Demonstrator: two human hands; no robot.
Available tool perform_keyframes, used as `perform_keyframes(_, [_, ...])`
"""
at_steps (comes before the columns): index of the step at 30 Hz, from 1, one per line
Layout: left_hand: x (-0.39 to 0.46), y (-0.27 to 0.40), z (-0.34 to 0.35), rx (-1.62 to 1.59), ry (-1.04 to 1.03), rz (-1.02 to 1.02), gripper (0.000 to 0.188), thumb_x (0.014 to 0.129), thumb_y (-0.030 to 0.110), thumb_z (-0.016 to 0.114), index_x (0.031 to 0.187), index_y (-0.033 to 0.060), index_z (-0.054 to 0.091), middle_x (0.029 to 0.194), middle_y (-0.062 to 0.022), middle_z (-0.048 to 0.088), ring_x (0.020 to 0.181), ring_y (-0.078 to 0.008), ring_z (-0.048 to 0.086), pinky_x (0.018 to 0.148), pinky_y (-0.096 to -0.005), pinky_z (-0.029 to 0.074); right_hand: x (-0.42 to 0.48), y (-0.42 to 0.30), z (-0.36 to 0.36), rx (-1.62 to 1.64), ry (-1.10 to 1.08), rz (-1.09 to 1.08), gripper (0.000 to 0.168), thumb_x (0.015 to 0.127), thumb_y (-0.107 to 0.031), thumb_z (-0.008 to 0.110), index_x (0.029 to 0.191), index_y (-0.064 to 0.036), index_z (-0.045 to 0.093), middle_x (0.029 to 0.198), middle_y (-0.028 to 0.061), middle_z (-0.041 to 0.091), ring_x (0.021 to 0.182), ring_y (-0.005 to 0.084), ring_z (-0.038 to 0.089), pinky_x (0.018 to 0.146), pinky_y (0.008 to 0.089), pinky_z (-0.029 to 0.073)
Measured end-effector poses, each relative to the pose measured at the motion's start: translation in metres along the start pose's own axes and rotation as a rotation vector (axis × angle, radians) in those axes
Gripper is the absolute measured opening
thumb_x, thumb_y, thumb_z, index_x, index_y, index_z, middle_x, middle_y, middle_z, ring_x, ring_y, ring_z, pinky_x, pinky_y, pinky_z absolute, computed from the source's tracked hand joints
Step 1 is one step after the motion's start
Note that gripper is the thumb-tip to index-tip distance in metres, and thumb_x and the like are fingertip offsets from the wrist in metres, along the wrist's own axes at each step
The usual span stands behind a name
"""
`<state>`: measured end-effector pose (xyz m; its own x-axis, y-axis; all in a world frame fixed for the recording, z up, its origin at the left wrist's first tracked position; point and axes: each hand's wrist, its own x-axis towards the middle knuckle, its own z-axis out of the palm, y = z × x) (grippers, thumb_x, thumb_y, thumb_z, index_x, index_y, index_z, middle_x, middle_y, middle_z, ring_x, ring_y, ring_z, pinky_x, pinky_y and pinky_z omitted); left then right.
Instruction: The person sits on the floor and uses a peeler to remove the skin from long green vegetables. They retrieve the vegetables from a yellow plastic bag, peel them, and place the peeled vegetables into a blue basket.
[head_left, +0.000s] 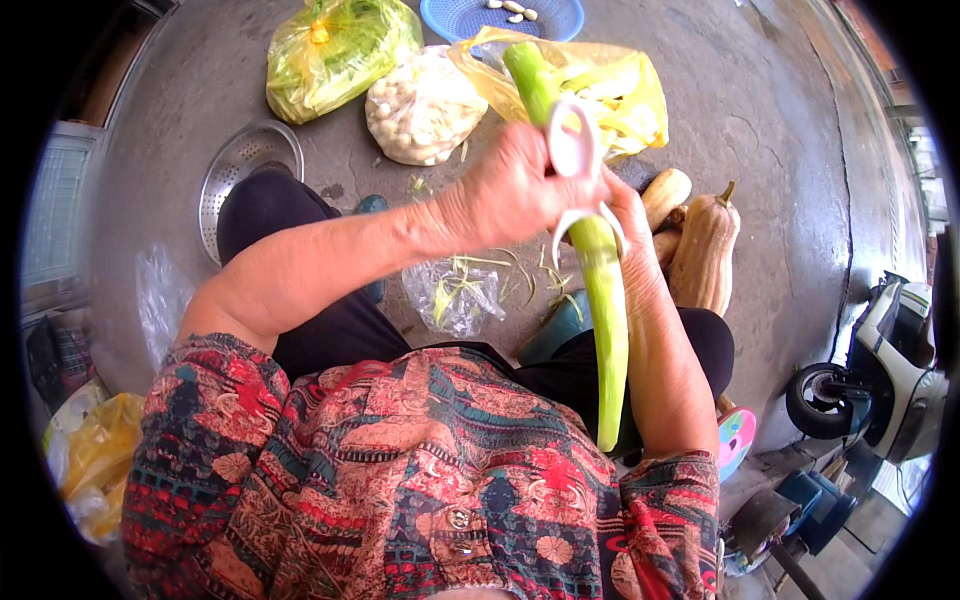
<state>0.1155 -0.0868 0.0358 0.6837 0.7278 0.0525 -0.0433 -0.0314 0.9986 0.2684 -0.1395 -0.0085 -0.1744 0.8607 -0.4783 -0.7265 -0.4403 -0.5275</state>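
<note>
A white Y-shaped peeler (574, 141) is in my left hand (510, 184), its two-pronged head over a long, pale green vegetable stalk (609, 322). The stalk slants from the yellow bag down towards my lap. Behind the peeler, my right hand (626, 206) is closed around the stalk, its fingers partly hidden by my left hand. The left hand and peeler are slightly blurred. Below my hands, thin green peelings (525, 274) lie on the concrete floor, some on a crumpled clear plastic bag (457, 300).
Beyond my hands are a yellow bag of pale green pieces (637, 97), a bag of whitish pieces (424, 109), a bag of leafy greens (337, 64) and a blue basket (450, 19). A metal colander (217, 176) is left; butternut squashes (701, 255) and a scooter (885, 367) are right.
</note>
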Motion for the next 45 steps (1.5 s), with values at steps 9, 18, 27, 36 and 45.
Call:
perform_keyframes(9, [0.041, -0.035, -0.096, -0.149, 0.351, -0.032, 0.014, 0.081, 0.016, 0.065, 0.074, 0.0043, 0.061, 0.059, 0.0005, 0.056, 0.046, -0.0053, 0.048, 0.041, -0.0182, 0.039, -0.003, -0.001, 0.001, -0.132, -0.082, 0.029, 0.051, 0.088, -0.049, 0.045, 0.106, -0.002, 0.05, 0.085, 0.0111, 0.052, 0.058, 0.0173, 0.046, 0.051, 0.0273, 0.036])
perform_keyframes(18, [0.029, -0.032, -0.089, -0.278, 0.339, -0.148, 0.014, 0.08, 0.016, 0.065, 0.075, 0.0037, 0.061, 0.058, 0.0008, 0.052, 0.045, -0.0076, 0.045, 0.041, -0.0221, 0.035, 0.001, -0.007, -0.002, -0.095, -0.097, -0.058, 0.049, 0.087, -0.047, 0.05, 0.109, -0.003, 0.05, 0.086, 0.0089, 0.051, 0.059, 0.0134, 0.046, 0.054, 0.0233, 0.041])
perform_keyframes(27, [0.02, -0.03, -0.069, -0.271, 0.232, -0.192, 0.014, 0.082, 0.018, 0.064, 0.076, 0.0056, 0.06, 0.058, 0.0024, 0.054, 0.043, -0.0043, 0.045, 0.039, -0.0192, 0.036, 0.003, -0.017, -0.005, -0.015, -0.041, -0.102, 0.052, 0.085, -0.047, 0.054, 0.113, -0.003, 0.051, 0.088, 0.0089, 0.054, 0.059, 0.0111, 0.05, 0.052, 0.022, 0.04])
perform_keyframes(36, [-0.012, -0.004, 0.009, -0.154, -0.075, -0.134, 0.011, 0.083, 0.014, 0.062, 0.082, 0.0029, 0.064, 0.07, -0.0017, 0.062, 0.049, -0.0049, 0.052, 0.042, -0.0174, 0.04, 0.021, -0.019, -0.024, -0.051, -0.039, -0.086, 0.049, 0.086, -0.047, 0.048, 0.104, -0.002, 0.055, 0.086, 0.0114, 0.061, 0.077, 0.0214, 0.061, 0.071, 0.0351, 0.052])
perform_keyframes(45, [-0.027, 0.017, 0.042, -0.266, -0.32, -0.13, 0.01, 0.082, 0.008, 0.064, 0.084, -0.0001, 0.06, 0.075, -0.0013, 0.061, 0.071, -0.008, 0.057, 0.064, -0.0235, 0.047, 0.019, -0.013, -0.01, 0.133, -0.027, -0.035, 0.045, 0.085, -0.042, 0.055, 0.095, 0.0, 0.047, 0.071, 0.0042, 0.048, 0.059, 0.0078, 0.046, 0.05, 0.0174, 0.042])
